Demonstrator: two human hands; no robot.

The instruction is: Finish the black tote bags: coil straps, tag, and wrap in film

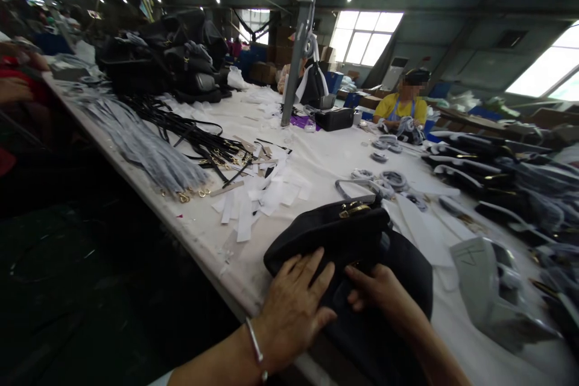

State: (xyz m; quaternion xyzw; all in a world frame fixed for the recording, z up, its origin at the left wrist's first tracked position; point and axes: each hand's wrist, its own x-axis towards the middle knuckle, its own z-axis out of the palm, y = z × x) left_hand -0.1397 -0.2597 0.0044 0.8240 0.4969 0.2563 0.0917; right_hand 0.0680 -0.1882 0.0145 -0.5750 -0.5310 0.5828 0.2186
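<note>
A black handbag (335, 232) with a gold clasp lies on the white-covered table (325, 160) near its front edge. My left hand (294, 304), with a thin bangle on the wrist, rests flat on the bag's near side, fingers stretched out. My right hand (377, 292) is beside it, its fingertips curled into the bag's fabric. A darker bag or flap (398, 313) spreads under and behind my right hand.
White paper strips (257, 196) and black straps with gold clips (203, 145) lie to the left. Stacked black bags (181, 54) stand at the back left, wrapped bags (493, 175) on the right. A metal pole (296, 60) rises mid-table. A person in yellow (402, 105) sits opposite.
</note>
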